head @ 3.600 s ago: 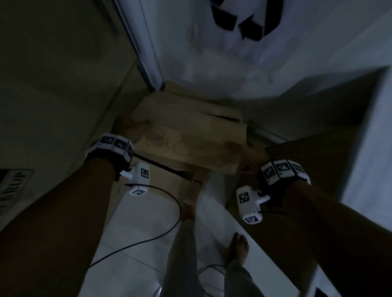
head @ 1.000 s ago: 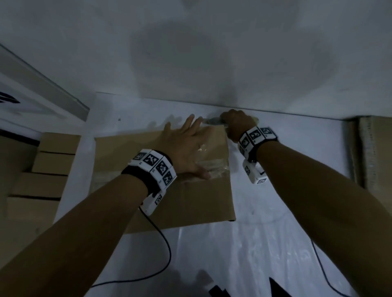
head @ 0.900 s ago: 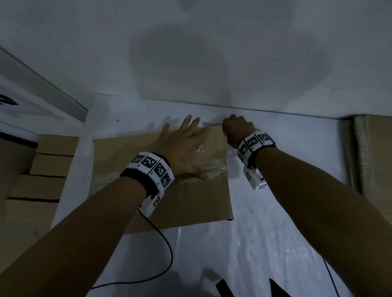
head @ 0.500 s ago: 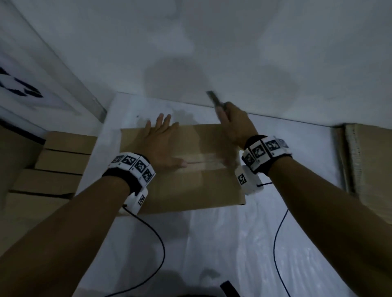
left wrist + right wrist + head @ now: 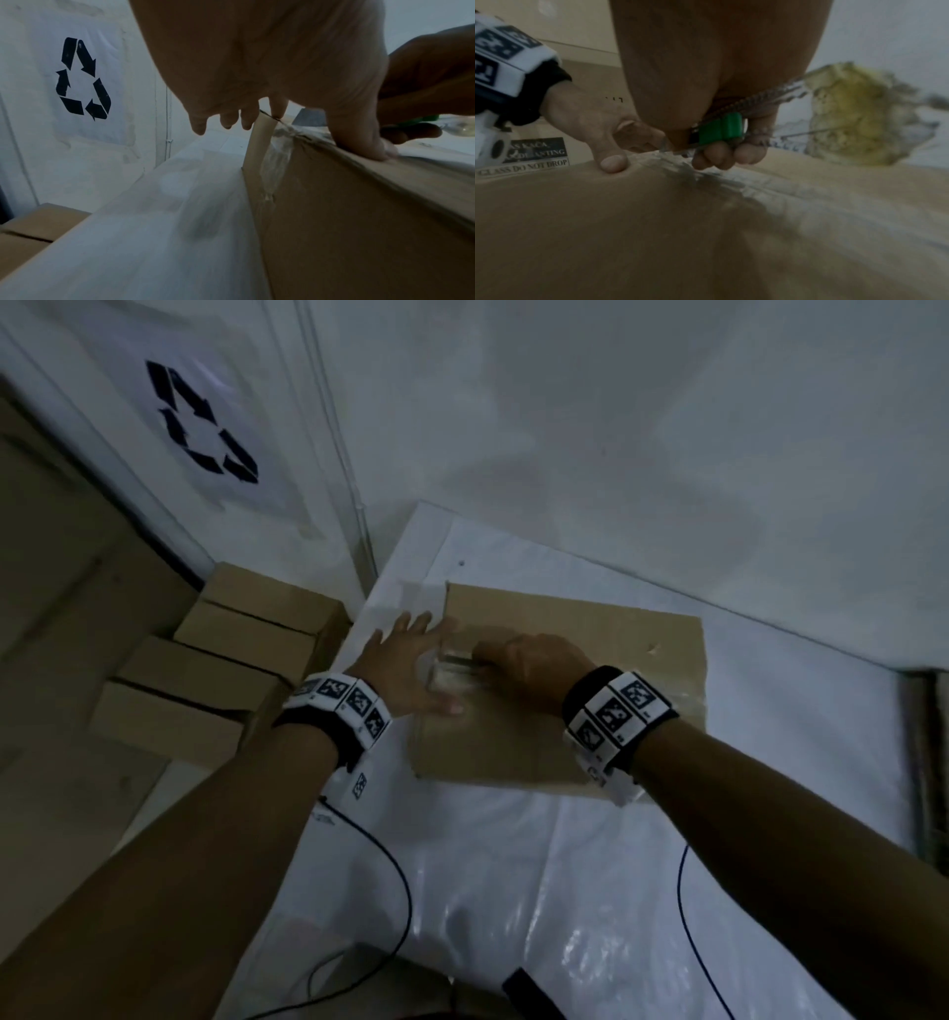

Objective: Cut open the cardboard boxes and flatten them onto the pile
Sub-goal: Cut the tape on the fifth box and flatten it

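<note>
A brown cardboard box lies on the white plastic-covered table, with a clear tape seam along its top. My left hand lies flat at the box's left end, its fingers reaching past the edge and its thumb pressing on the top. My right hand grips a cutter with a green slider. The blade points left and touches the tape close to the left thumb.
Stacked cardboard sits low to the left of the table, under a recycling sign on the wall. More cardboard stands at the right edge. Wrist cables trail over the table front. A crumpled yellowish wad lies beyond the box.
My right hand has come down from the box's far right side, cutter raised, to the left end with the blade on the tape. My left hand has slid to the left edge.
</note>
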The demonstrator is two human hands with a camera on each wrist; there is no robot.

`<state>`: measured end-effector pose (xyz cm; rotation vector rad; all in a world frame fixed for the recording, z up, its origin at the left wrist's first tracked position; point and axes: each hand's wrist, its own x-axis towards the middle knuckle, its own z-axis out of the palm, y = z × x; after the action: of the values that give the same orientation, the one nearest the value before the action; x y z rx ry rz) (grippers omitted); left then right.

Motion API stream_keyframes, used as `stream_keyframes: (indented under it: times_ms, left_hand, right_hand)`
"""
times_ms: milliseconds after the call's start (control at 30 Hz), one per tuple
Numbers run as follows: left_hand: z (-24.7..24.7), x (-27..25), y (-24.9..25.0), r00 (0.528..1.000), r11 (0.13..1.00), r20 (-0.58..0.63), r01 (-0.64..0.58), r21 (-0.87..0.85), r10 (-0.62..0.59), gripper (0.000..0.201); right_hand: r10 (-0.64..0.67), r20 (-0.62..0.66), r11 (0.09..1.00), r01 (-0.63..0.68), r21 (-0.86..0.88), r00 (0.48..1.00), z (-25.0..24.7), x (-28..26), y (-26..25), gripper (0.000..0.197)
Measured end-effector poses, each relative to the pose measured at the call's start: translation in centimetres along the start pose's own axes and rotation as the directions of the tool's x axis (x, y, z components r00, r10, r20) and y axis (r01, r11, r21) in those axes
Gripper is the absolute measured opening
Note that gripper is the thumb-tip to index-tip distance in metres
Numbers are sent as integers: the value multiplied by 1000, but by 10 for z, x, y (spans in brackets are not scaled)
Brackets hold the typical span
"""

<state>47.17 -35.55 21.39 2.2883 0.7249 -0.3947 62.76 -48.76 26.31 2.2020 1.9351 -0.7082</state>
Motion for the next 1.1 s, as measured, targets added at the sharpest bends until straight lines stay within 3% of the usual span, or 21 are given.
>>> stream_keyframes:
  times_ms: [267, 600, 767, 900, 1100]
  left_hand:
    - [-5, 0, 2, 997, 999, 68, 24, 38, -27, 121]
    - [4, 5, 3, 993, 993, 39, 116, -13, -116, 126]
    - [2, 4, 14, 987, 982, 34, 152, 116, -157, 126]
    - [5, 2, 25, 981, 958, -17, 192, 212, -193, 126]
    - [5, 9, 55, 952, 880, 1, 284, 380, -307, 124]
  right_hand:
    - [-31, 3, 978, 31, -207, 1000, -2, -1, -6, 31]
    - [-46, -23, 983, 41, -178, 999, -2, -2, -13, 27]
    - [-25, 132, 917, 75, -391, 991, -7, -6, -5, 31]
    - [-9, 151, 900, 74, -430, 988, -5, -17, 13, 28]
    - [142, 211, 853, -11, -522, 967, -8, -52, 66, 25]
